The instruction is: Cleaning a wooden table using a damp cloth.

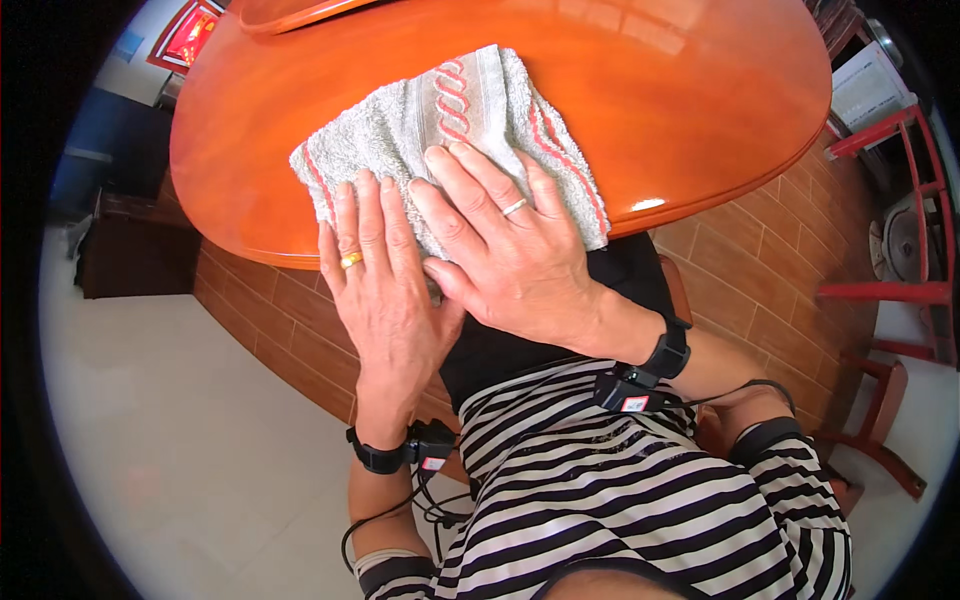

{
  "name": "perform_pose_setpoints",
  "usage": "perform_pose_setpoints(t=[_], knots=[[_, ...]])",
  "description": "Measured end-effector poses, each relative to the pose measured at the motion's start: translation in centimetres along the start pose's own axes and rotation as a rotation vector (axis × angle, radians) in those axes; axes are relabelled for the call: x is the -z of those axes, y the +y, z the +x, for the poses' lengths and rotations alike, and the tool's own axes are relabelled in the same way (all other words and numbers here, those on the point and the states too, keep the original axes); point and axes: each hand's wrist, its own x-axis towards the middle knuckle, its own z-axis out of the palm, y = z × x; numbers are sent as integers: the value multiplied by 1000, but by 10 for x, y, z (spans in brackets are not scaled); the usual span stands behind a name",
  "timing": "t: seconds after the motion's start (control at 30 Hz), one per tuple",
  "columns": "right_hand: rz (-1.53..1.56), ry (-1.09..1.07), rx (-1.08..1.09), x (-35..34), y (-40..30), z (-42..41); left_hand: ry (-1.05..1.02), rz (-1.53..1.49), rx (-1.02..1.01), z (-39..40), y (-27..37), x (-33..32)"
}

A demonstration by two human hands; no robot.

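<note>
A grey terry towel (375,127) with red stripes and a red chain-pattern band lies on the polished orange-brown wooden table (660,127), close to its near edge. It looks folded, with wrinkles across its top. My left hand (379,277) rests flat on the towel's near left part, fingers extended and a gold ring on one of them. My right hand (502,247) presses flat on the middle and near right of the cloth, fingers spread, wearing a silver-coloured ring. The two thumbs come close together at the near edge, where part of the towel is hidden beneath my hands.
A wooden tray or raised rim (300,16) sits at the table's far left. Black straps with small devices (630,386) and cables are on both wrists. Red chair-like frames (892,292) stand at right. A dark cabinet (139,247) is at left, above a wood-pattern tiled floor (750,255).
</note>
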Motion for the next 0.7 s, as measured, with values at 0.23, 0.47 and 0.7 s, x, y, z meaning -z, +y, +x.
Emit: perform_pose_setpoints(t=[0.23,0.47,0.7], knots=[[-6,31,-29,23,30,-18,-36,-6,-32,11,40,-9],[-85,-15,-62,68,80,-41,-34,-12,-98,39,99,-25],[-137,6,-91,95,114,-54,4,-114,-189,70,132,-41]])
